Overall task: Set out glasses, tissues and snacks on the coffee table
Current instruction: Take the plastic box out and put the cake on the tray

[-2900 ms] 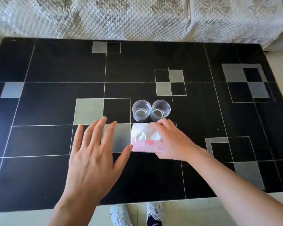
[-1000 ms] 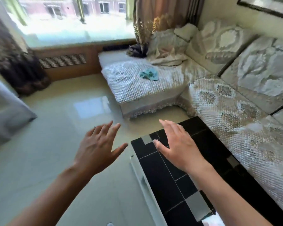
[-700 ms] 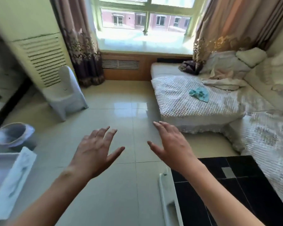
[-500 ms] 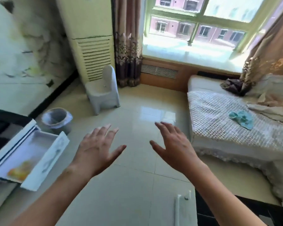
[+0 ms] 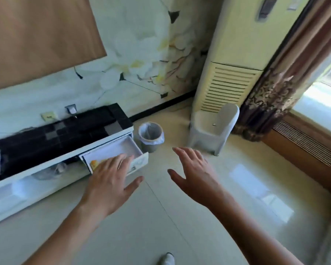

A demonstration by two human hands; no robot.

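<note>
A low white cabinet with a black tiled top (image 5: 52,129) stands along the wall at left. Its end drawer (image 5: 120,148) is pulled out, and an orange-yellow packet (image 5: 94,163) shows inside, partly hidden by my left hand. My left hand (image 5: 111,180) is held out in front of the drawer, fingers straight and spread, holding nothing. My right hand (image 5: 195,175) hovers over the floor to the right, fingers spread and empty. The coffee table, glasses and tissues are out of view.
A grey waste bin with a white liner (image 5: 151,136) stands on the floor beside the drawer. Behind it are a small white chair (image 5: 214,129), a tall cream air conditioner (image 5: 235,60) and a patterned curtain (image 5: 275,88). Glossy floor tiles (image 5: 161,217) stretch underfoot.
The view has swung left from the coffee table, past the sofa and window, to the cabinet. The open drawer is now nearer, and both empty hands stay raised and spread.
</note>
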